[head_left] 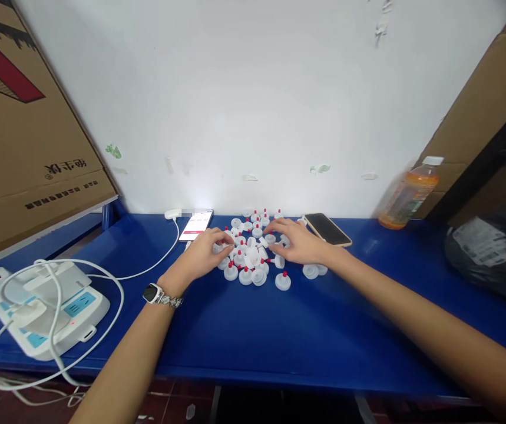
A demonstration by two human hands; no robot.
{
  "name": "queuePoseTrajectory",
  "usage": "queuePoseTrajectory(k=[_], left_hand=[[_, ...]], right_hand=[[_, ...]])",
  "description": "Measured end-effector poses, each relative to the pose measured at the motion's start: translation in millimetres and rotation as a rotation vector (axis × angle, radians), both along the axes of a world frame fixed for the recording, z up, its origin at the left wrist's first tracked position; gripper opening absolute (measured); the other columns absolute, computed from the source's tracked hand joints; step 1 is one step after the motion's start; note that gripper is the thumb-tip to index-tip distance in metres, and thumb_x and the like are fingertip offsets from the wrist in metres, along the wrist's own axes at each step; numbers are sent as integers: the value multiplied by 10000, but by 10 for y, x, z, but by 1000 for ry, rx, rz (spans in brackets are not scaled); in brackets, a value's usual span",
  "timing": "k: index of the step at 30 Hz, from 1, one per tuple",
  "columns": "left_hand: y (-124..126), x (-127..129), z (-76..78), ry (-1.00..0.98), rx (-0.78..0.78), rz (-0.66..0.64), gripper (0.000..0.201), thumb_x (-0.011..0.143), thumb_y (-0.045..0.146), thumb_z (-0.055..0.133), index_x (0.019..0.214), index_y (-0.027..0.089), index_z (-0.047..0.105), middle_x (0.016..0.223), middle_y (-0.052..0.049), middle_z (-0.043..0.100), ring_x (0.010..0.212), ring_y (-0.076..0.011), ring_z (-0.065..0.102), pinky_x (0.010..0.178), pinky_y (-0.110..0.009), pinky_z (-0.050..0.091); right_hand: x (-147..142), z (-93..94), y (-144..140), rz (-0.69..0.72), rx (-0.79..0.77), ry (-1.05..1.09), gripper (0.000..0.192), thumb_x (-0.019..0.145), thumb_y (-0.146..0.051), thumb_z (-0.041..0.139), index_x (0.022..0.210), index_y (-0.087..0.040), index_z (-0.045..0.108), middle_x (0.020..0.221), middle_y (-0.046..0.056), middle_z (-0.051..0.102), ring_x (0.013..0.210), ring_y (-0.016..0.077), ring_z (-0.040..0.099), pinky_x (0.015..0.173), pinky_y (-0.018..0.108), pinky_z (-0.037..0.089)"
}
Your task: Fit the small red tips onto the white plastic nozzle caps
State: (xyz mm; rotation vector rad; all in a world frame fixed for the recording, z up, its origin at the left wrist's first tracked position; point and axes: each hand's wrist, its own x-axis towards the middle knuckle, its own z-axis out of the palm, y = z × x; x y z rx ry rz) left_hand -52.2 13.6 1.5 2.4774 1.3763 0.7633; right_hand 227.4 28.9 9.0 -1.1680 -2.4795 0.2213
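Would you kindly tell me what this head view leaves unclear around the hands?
- Left hand: its fingertips are curled into the pile of small white plastic caps with red tips, so any grip is hidden.
- Right hand: palm covers the caps beneath.
- Lit white phone: screen text too small.
- Black bag: cut by the right edge.

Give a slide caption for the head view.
Both hands, left hand and right hand, rest on small white red-tipped plastic caps on blue table.
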Motion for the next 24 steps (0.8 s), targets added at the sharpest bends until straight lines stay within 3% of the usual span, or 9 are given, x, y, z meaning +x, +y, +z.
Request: queuePoseTrajectory(k=[4, 7, 15, 20, 24], left_hand=[[-27, 17, 0, 19, -75, -24, 232, 893, 399, 596, 947, 234, 749, 976, -64, 730, 906, -233, 649, 818, -379, 505], [-47, 28, 23, -9, -124, -42, 205, 874, 378, 625, 926, 237, 765, 936, -56, 747, 857, -223, 658, 781, -365, 506], [-33, 54, 28, -3, -114, -28, 160, 881, 320, 606, 931, 231, 730, 985, -57, 717, 860, -209, 628, 755, -356, 504], [-3, 78, -31, -3, -65, -22, 173, 914, 322, 567, 949, 232, 709, 1005, -58, 677, 896, -212, 603, 772, -359, 501], [3, 67, -74, -13, -40, -7, 167, 929, 333, 559, 945, 236, 693, 977, -51, 665, 895, -213, 587, 762, -354, 490]], right_hand=[[-269, 10, 72, 113, 11, -19, 362, 927, -376, 539, 1262, -273, 626, 1382, 98, 586, 1280, 328, 501, 1005, 495, 351], [-354, 13, 147, 140, -51, -67, 239, 891, -264, 543, 1069, -250, 700, 1205, 72, 688, 1154, 298, 582, 974, 472, 347], [-88, 47, 222, 59, -90, -70, 196, 767, -108, 554, 851, -215, 694, 955, 35, 736, 938, 241, 630, 964, 466, 314], [-307, 50, 336, 42, -27, -42, 152, 855, -235, 559, 865, -220, 710, 939, 51, 726, 984, 263, 617, 918, 441, 330], [-575, 11, 472, 64, -94, -126, 125, 819, -326, 665, 852, -222, 726, 869, 36, 721, 914, 253, 635, 918, 434, 326]])
